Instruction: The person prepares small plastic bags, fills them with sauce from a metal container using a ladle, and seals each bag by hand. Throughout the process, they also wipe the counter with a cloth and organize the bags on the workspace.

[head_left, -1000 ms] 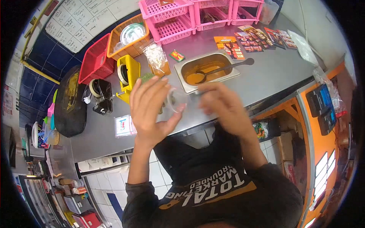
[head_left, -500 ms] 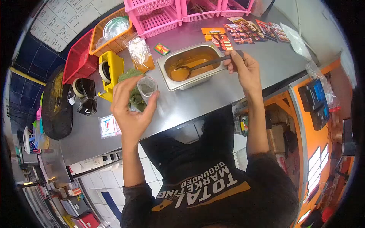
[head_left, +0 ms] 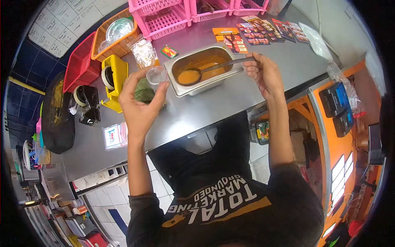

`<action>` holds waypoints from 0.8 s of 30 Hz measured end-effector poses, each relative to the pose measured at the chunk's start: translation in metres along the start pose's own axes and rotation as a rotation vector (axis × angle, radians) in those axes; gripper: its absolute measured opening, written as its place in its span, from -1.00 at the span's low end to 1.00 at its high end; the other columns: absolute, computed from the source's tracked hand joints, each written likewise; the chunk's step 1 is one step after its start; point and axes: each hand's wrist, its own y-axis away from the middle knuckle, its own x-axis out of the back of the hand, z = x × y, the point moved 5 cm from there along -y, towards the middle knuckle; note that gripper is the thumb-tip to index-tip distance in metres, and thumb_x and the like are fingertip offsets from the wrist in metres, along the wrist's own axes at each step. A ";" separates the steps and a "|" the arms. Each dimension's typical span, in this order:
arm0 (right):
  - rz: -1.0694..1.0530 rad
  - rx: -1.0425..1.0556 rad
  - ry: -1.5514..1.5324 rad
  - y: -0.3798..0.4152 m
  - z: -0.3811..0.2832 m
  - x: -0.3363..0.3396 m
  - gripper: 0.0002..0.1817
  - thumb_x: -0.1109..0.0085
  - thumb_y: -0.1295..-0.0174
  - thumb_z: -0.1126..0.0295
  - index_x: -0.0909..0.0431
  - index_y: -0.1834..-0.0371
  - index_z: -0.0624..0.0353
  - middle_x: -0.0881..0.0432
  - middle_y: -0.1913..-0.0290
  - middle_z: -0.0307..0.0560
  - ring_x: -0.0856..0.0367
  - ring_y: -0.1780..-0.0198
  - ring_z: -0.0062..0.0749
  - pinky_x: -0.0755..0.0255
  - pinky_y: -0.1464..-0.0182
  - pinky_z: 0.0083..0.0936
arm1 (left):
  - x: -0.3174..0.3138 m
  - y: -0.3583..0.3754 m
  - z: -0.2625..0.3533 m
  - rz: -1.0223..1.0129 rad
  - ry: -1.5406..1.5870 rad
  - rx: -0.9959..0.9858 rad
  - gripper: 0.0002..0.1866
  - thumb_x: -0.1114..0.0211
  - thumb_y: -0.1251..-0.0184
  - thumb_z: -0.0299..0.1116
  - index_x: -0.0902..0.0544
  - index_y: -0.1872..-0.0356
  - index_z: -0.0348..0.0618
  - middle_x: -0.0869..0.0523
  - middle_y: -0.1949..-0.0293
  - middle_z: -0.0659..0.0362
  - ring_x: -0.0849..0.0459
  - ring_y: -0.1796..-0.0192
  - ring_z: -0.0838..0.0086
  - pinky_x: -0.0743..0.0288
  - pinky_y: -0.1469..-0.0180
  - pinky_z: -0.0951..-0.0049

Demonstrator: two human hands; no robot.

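Note:
My left hand (head_left: 142,95) grips a small clear plastic cup (head_left: 157,76) between thumb and fingers, left of a rectangular steel pan (head_left: 197,89). Orange-brown sauce (head_left: 214,64) lies in the pan. My right hand (head_left: 265,74) pinches the end of the dark handle of a ladle (head_left: 224,64). The ladle's bowl, full of sauce, is at the pan's left end, close to the cup but apart from it. A green cloth (head_left: 144,91) lies on the counter, partly hidden behind my left hand.
A yellow tape dispenser (head_left: 119,84), a red basket (head_left: 84,61) and an orange basket (head_left: 119,47) stand to the left. Pink racks (head_left: 168,24) line the back. Printed leaflets (head_left: 230,40) lie behind the pan. The steel counter (head_left: 181,123) ends just before my body.
The ladle's bowl has risen from the sauce, now filled, and shifted left. My left hand has brought the cup slightly up and nearer the pan's left rim.

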 end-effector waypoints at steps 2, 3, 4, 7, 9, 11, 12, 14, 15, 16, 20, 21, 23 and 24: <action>0.029 0.003 -0.030 -0.004 -0.003 0.005 -0.69 -0.10 -0.52 0.29 -0.61 -0.01 0.38 -0.77 0.26 0.05 -0.72 0.37 -0.51 -0.67 0.26 -0.64 | -0.005 -0.006 0.000 0.004 0.077 0.021 -0.60 -0.59 -0.12 -0.40 -0.74 0.00 -0.26 -0.81 0.11 0.14 -0.71 0.04 0.45 -0.53 -0.11 0.38; 0.036 0.012 -0.043 -0.006 -0.006 0.007 -0.69 -0.10 -0.52 0.29 -0.60 -0.02 0.38 -0.77 0.26 0.04 -0.72 0.36 -0.51 -0.67 0.25 -0.64 | -0.007 -0.010 0.001 0.008 0.071 0.016 -0.60 -0.60 -0.12 -0.40 -0.75 0.01 -0.26 -0.81 0.12 0.15 -0.71 0.04 0.46 -0.53 -0.11 0.39; 0.043 0.020 -0.056 -0.007 -0.010 0.009 -0.69 -0.11 -0.52 0.29 -0.59 -0.03 0.38 -0.77 0.26 0.04 -0.72 0.35 -0.51 -0.67 0.25 -0.64 | -0.008 -0.013 0.001 0.011 0.064 0.013 -0.61 -0.60 -0.12 -0.39 -0.75 0.01 -0.26 -0.82 0.13 0.16 -0.71 0.04 0.48 -0.53 -0.11 0.39; 0.054 0.089 -0.086 -0.010 -0.028 0.008 -0.68 -0.10 -0.52 0.29 -0.58 -0.05 0.39 -0.76 0.25 0.03 -0.72 0.31 -0.51 -0.67 0.23 -0.64 | -0.016 -0.023 0.002 0.013 0.098 0.004 -0.62 -0.60 -0.13 -0.37 -0.76 0.03 -0.25 -0.83 0.15 0.15 -0.72 0.04 0.49 -0.55 -0.09 0.39; 0.040 0.140 -0.104 -0.012 -0.042 0.007 -0.68 -0.09 -0.52 0.29 -0.59 -0.05 0.38 -0.76 0.25 0.03 -0.72 0.30 -0.51 -0.68 0.21 -0.62 | -0.021 -0.027 0.004 0.014 0.088 -0.010 -0.63 -0.60 -0.12 -0.35 -0.77 0.05 -0.23 -0.84 0.15 0.13 -0.74 0.05 0.45 -0.56 -0.07 0.38; 0.009 0.183 -0.122 -0.016 -0.056 0.005 -0.69 -0.09 -0.52 0.29 -0.59 -0.05 0.38 -0.76 0.25 0.02 -0.72 0.29 -0.51 -0.69 0.19 -0.61 | -0.026 -0.030 0.008 0.017 0.030 -0.033 -0.63 -0.61 -0.11 -0.30 -0.78 0.07 -0.20 -0.84 0.16 0.11 -0.75 0.06 0.40 -0.57 -0.06 0.35; 0.003 0.196 -0.112 -0.016 -0.063 0.002 -0.69 -0.08 -0.53 0.29 -0.60 -0.04 0.37 -0.77 0.25 0.02 -0.73 0.28 -0.51 -0.69 0.18 -0.60 | -0.029 -0.032 0.009 0.019 -0.021 -0.061 -0.65 -0.60 -0.14 -0.33 -0.77 0.07 -0.23 -0.84 0.16 0.12 -0.75 0.05 0.43 -0.56 -0.09 0.38; -0.009 0.223 -0.093 -0.016 -0.077 -0.004 -0.69 -0.07 -0.53 0.30 -0.61 -0.04 0.37 -0.77 0.24 0.01 -0.74 0.28 -0.50 -0.70 0.16 -0.59 | -0.036 -0.034 0.012 0.024 -0.120 -0.114 -0.69 -0.57 -0.21 -0.39 -0.77 0.06 -0.28 -0.85 0.16 0.13 -0.75 0.04 0.50 -0.55 -0.14 0.45; -0.032 0.242 -0.091 -0.016 -0.082 -0.005 -0.68 -0.06 -0.54 0.29 -0.63 -0.03 0.38 -0.78 0.22 0.02 -0.75 0.25 -0.49 -0.70 0.13 -0.59 | -0.038 -0.035 0.013 0.028 -0.126 -0.099 -0.68 -0.58 -0.20 -0.37 -0.77 0.07 -0.28 -0.85 0.17 0.13 -0.75 0.05 0.50 -0.56 -0.13 0.44; -0.043 0.259 -0.074 -0.017 -0.086 -0.007 -0.68 -0.06 -0.55 0.29 -0.63 -0.03 0.38 -0.78 0.21 0.03 -0.75 0.25 -0.48 -0.70 0.13 -0.59 | -0.040 -0.036 0.013 0.031 -0.132 -0.084 -0.67 -0.58 -0.19 -0.34 -0.78 0.07 -0.28 -0.85 0.18 0.14 -0.75 0.06 0.51 -0.56 -0.11 0.43; -0.069 0.349 0.030 -0.014 -0.100 -0.016 -0.66 -0.04 -0.56 0.30 -0.62 -0.05 0.40 -0.78 0.19 0.07 -0.76 0.25 -0.46 -0.70 0.13 -0.59 | -0.048 -0.038 0.016 0.070 -0.175 -0.074 -0.61 -0.61 -0.15 -0.25 -0.79 0.08 -0.29 -0.85 0.21 0.15 -0.76 0.10 0.51 -0.59 -0.05 0.40; -0.072 0.377 0.064 -0.011 -0.103 -0.019 -0.66 -0.03 -0.56 0.30 -0.61 -0.06 0.41 -0.78 0.18 0.08 -0.76 0.25 -0.45 -0.70 0.12 -0.59 | -0.049 -0.038 0.016 0.068 -0.173 -0.066 -0.60 -0.61 -0.14 -0.24 -0.79 0.08 -0.30 -0.85 0.21 0.16 -0.76 0.11 0.50 -0.59 -0.05 0.40; -0.067 0.409 0.103 -0.006 -0.108 -0.024 -0.66 -0.03 -0.57 0.30 -0.61 -0.07 0.42 -0.78 0.17 0.08 -0.76 0.26 -0.45 -0.70 0.13 -0.59 | -0.051 -0.038 0.015 0.063 -0.169 -0.048 -0.57 -0.62 -0.13 -0.21 -0.78 0.07 -0.31 -0.85 0.23 0.17 -0.76 0.12 0.49 -0.60 -0.04 0.40; -0.066 0.425 0.123 -0.004 -0.110 -0.026 -0.66 -0.02 -0.57 0.30 -0.61 -0.07 0.42 -0.78 0.17 0.09 -0.76 0.26 -0.45 -0.70 0.13 -0.60 | -0.053 -0.039 0.014 0.068 -0.166 -0.051 -0.57 -0.62 -0.13 -0.21 -0.78 0.07 -0.30 -0.85 0.24 0.17 -0.77 0.15 0.49 -0.60 0.00 0.40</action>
